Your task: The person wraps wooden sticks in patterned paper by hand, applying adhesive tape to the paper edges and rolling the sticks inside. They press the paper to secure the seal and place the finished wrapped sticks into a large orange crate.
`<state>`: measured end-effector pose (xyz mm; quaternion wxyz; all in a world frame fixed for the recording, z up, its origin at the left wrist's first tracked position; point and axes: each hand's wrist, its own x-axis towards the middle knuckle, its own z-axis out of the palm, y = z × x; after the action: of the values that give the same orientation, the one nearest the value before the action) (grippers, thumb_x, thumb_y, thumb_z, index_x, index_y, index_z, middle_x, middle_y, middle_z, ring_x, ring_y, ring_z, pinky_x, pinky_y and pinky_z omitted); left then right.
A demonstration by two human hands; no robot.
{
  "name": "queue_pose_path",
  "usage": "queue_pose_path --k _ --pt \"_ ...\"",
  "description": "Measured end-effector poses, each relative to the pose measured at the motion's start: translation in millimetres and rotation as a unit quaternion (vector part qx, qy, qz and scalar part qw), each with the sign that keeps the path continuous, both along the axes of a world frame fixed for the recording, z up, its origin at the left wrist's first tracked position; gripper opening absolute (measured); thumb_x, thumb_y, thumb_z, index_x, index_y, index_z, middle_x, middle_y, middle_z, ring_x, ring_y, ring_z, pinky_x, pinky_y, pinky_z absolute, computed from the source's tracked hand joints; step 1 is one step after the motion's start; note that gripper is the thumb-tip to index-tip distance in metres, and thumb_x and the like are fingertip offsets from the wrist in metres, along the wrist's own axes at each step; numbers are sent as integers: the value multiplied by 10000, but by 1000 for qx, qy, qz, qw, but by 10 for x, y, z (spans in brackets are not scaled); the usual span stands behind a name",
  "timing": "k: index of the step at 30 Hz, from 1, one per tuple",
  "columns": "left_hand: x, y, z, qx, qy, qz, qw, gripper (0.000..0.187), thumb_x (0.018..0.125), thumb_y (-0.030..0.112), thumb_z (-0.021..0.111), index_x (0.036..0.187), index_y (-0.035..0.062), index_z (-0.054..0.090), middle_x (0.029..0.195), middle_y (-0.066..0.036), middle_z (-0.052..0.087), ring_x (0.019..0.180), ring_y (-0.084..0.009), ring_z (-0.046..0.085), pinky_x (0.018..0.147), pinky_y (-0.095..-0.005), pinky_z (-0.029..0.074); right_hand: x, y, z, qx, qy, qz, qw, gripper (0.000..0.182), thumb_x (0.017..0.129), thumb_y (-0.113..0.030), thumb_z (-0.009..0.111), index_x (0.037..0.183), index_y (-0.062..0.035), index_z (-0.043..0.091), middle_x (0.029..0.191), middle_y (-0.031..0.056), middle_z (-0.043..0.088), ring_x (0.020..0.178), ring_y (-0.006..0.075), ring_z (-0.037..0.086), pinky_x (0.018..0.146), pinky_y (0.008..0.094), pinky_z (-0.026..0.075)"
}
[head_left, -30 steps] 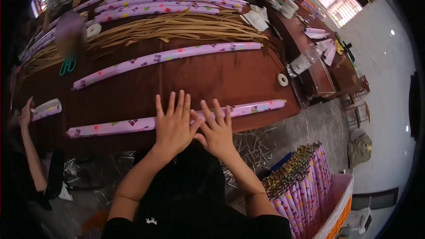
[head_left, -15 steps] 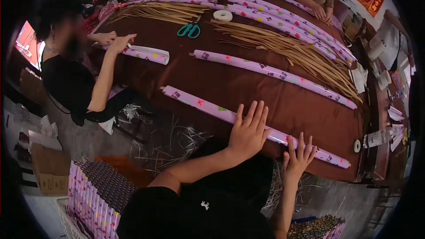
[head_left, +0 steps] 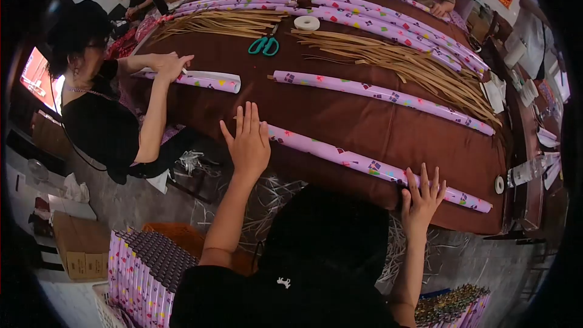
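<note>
A long, thin tube wrapped in shiny pink patterned paper (head_left: pixel 331 153) lies along the near edge of the brown-covered table. My left hand (head_left: pixel 248 146) rests flat over the tube's left end, fingers stretched out, hiding that end. Near its right end, my right hand (head_left: pixel 423 197) lies on the tube with fingers spread. Neither hand is gripping it. Farther in, a second pink wrapped tube (head_left: pixel 376 95) runs roughly parallel to this one.
Teal-handled scissors (head_left: pixel 263 45), a white tape roll (head_left: pixel 306 23) and brown strips (head_left: pixel 388 54) lie behind. At left, a co-worker's hands (head_left: pixel 169 65) work on another pink roll (head_left: pixel 209 81). Finished-looking tubes (head_left: pixel 143 273) stand in a basket below left.
My left hand has slid left from the tube's middle to its left end. The tube's visible pattern has shifted, as if rolled. My right hand stays near the right end.
</note>
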<state>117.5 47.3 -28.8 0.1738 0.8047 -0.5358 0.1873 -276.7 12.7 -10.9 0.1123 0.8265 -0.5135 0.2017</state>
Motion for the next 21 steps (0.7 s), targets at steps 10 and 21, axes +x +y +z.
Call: queue_pose_path --k 10,21 --pt "505 53 -158 -85 25 68 994 477 1036 293 337 1412 19 443 1470 -133 439 1419 -286 318 1163 -555 70 29 49 23 -23 -11 -5 1000 413 908 -328 614 1304 -210 600 1405 92 504 1360 367 368 1125 578 193" --pt "363 59 -57 -232 422 -86 872 379 1028 246 436 1275 -7 575 1357 -167 530 1299 -300 453 1081 -409 335 -152 -215 274 -59 -44 69 995 449 778 -125 705 1219 -138 623 1076 92 580 1051 282 537 1054 520 324"
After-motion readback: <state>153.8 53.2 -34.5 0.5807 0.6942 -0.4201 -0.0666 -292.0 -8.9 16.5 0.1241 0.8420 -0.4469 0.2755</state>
